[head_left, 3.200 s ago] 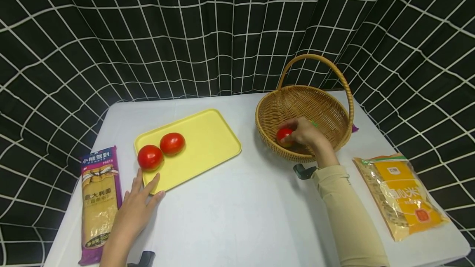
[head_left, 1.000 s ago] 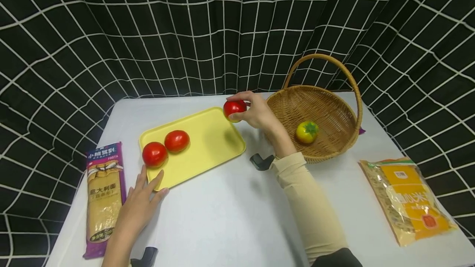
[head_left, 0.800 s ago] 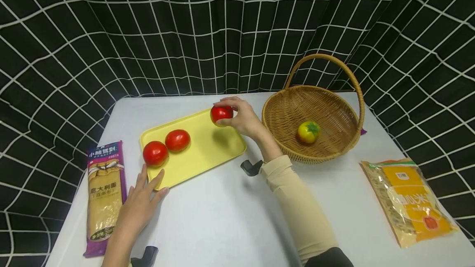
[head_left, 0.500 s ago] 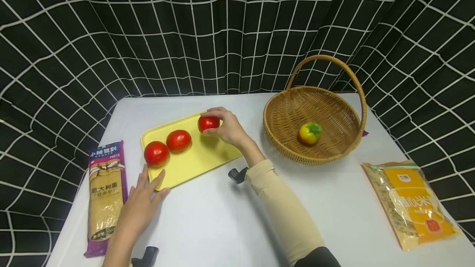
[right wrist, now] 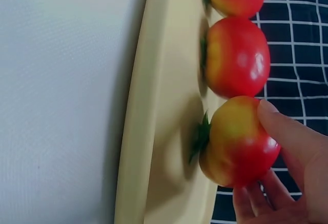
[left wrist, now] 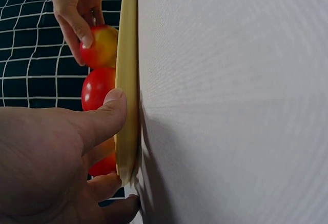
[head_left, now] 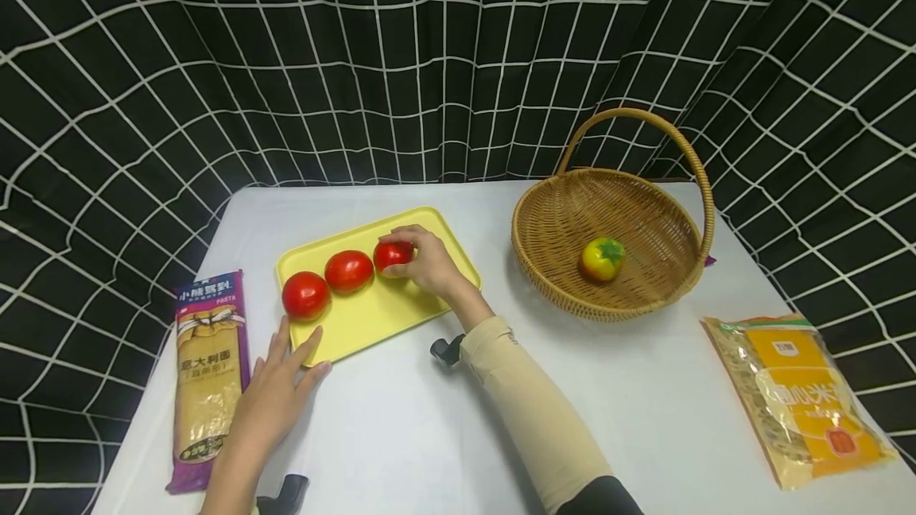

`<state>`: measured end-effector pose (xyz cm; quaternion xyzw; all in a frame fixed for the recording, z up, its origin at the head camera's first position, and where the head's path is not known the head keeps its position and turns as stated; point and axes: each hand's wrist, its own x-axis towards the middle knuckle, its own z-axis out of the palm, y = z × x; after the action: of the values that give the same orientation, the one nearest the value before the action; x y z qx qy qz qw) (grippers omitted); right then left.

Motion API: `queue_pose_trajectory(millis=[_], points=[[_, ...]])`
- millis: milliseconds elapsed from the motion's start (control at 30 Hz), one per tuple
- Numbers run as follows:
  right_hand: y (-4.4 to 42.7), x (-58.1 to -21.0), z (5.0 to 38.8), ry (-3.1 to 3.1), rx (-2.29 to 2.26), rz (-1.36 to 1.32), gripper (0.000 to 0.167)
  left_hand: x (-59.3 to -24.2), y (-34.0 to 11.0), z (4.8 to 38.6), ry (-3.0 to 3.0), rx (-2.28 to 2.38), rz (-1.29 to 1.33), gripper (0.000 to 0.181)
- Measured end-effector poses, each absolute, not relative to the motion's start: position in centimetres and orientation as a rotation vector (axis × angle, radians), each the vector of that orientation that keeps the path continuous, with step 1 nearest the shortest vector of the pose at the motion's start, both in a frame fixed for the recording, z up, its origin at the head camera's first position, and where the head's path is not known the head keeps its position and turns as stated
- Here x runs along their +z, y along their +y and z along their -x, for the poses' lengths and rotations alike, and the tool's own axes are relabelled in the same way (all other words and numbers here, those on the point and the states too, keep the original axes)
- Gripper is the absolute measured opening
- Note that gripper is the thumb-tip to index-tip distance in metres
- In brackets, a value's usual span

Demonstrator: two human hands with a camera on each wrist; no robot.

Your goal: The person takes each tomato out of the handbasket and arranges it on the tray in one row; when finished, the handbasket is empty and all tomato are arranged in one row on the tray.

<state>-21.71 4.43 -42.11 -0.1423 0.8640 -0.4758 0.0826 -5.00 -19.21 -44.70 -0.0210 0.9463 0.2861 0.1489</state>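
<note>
My right hand (head_left: 427, 265) pinches a red and yellow tomato (right wrist: 233, 144) between thumb and fingers, over the yellow tray (head_left: 408, 312). The tomato's green leafy end faces the tray floor; whether it touches the floor I cannot tell. Right beside it lies a second tomato (head_left: 349, 271), and a third tomato (head_left: 305, 296) sits at the tray's left end, the row seeming to touch. My left hand (head_left: 272, 396) rests at the tray's near left corner with fingers spread, its thumb (left wrist: 115, 106) against the rim. Part of the third tomato is hidden by that hand in the left wrist view.
A wicker basket (head_left: 533, 276) with a tall handle stands at the back right, holding one yellow-red tomato (head_left: 602, 259) with a green top. A pasta packet (head_left: 209, 380) lies at the left, and an orange and clear food bag (head_left: 797, 400) at the right.
From inside the basket, my right hand has lifted a tomato and carried it left over the tray, then lowered it beside the second tomato. The left hand stays at the tray's corner.
</note>
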Motion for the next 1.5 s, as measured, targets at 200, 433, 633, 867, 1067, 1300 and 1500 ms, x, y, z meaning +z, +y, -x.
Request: queue_pose_trajectory(millis=[200,433,633,867,1067,1300,1500], points=[[4.4,-42.4,21.7,2.578,-1.418,0.435,0.053,-44.7,-19.1,5.1,2.722,0.815,0.051,0.067],[4.5,-42.4,21.5,2.551,-1.442,0.34,0.064,-44.7,-19.1,5.0,2.728,0.813,0.047,0.066],[4.5,-42.5,21.4,2.533,-1.463,0.297,0.071,-44.7,-19.1,5.1,2.721,0.823,0.051,0.066],[4.5,-42.4,21.4,2.535,-1.457,0.31,0.07,-44.6,-19.1,5.1,2.717,0.819,0.051,0.067],[4.6,-42.2,21.4,2.551,-1.428,0.324,0.068,-44.6,-19.1,5.0,2.716,0.821,0.052,0.067],[5.3,-41.4,21.3,2.558,-1.419,0.336,0.067,-44.6,-19.2,5.1,2.709,0.815,0.055,0.068],[7.4,-39.1,21.7,2.61,-1.437,0.375,0.068,-44.7,-19.3,5.2,2.701,0.804,0.059,0.069]])
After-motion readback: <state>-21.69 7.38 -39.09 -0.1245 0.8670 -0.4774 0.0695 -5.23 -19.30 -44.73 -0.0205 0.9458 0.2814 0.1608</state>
